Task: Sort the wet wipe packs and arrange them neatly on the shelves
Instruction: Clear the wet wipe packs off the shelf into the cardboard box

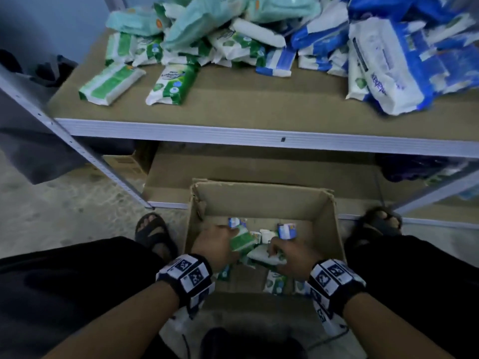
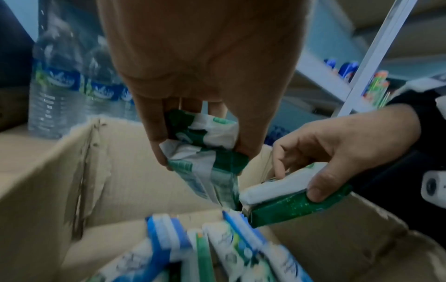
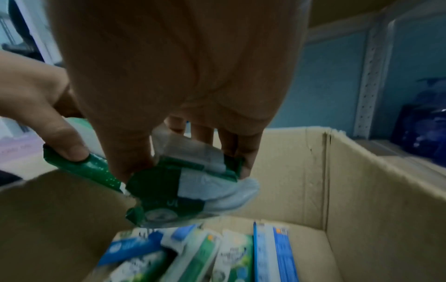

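A box (image 1: 261,200) stands on the floor (image 1: 64,216) before the shelves, between the person's two feet. Packs (image 1: 278,281) lie in the box. Both hands are inside it, the left hand (image 1: 215,242) left of the right hand (image 1: 290,252), each holding a pack. On the upper shelf (image 1: 233,130), behind and above the box, more packs lie heaped toward the back, two lying apart in front at left.

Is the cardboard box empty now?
No. Blue and green wet wipe packs lie in the cardboard box, under both hands.
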